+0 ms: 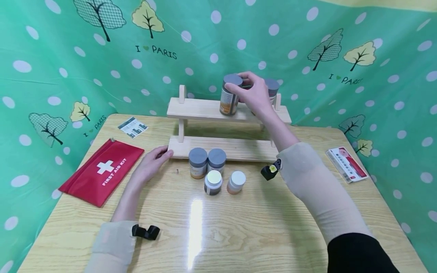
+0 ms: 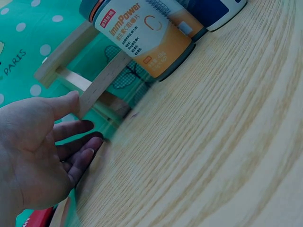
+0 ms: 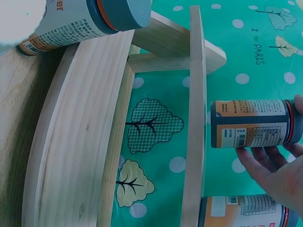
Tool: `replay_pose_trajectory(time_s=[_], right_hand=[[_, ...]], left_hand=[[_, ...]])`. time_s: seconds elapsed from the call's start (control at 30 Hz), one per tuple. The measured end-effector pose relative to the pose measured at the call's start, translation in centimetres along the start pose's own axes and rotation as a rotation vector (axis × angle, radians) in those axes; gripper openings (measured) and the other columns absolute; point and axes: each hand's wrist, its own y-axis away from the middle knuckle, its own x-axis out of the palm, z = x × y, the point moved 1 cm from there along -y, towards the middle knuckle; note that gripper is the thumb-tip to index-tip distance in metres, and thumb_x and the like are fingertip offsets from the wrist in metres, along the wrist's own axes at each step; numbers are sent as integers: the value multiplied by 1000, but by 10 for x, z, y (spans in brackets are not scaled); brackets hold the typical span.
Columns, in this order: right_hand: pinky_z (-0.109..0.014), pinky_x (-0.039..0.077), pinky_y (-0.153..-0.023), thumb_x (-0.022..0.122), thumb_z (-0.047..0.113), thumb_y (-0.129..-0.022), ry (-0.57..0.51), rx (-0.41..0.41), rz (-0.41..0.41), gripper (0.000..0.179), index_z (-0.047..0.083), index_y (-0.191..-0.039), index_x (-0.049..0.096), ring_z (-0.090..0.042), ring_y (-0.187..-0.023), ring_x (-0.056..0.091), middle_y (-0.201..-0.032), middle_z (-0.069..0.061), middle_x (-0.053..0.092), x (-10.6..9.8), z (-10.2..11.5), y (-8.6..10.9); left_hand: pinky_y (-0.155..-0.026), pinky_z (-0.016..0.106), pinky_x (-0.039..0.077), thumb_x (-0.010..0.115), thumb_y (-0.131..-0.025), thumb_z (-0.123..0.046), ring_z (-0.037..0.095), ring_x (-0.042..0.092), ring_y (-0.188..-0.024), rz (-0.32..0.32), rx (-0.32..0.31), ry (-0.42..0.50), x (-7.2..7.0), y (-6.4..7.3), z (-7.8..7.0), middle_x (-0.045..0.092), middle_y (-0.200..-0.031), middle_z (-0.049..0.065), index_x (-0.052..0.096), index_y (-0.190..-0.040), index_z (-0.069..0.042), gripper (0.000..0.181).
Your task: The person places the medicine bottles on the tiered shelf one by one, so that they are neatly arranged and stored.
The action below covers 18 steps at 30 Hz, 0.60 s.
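My right hand (image 1: 255, 94) grips a supplement bottle (image 1: 228, 102) with a grey lid and an orange-and-white label by its top. The bottle is upright at the upper tier of a wooden two-tier shelf (image 1: 198, 108); a thin gap shows under its base in the right wrist view. A similar bottle (image 3: 248, 211) stands on that tier, partly behind the hand in the head view. At the lower tier's left end, my left hand (image 1: 151, 163) touches the wood with its thumb, its other fingers (image 2: 78, 165) loosely bent.
Two grey-lidded bottles (image 1: 198, 163) and two smaller white-capped bottles (image 1: 236, 182) stand before the shelf. A red first aid kit pouch (image 1: 102, 170) and a printed card (image 1: 133, 127) lie left. A flat red-and-white pack (image 1: 347, 164) lies right. A patterned green cloth (image 1: 218, 45) hangs behind.
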Motion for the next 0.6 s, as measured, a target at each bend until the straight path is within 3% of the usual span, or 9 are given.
replay_pose_trajectory(time_s=[0.6], right_hand=[[-34, 61, -92, 76, 48, -90, 25, 13, -10, 55, 21, -136, 62, -17, -110, 65, -132, -6, 66, 3, -6, 0]], left_hand=[[-128, 60, 24, 46, -102, -65, 42, 25, -157, -5, -12, -12, -1, -2, 3, 32, -167, 21, 32, -162, -9, 82]])
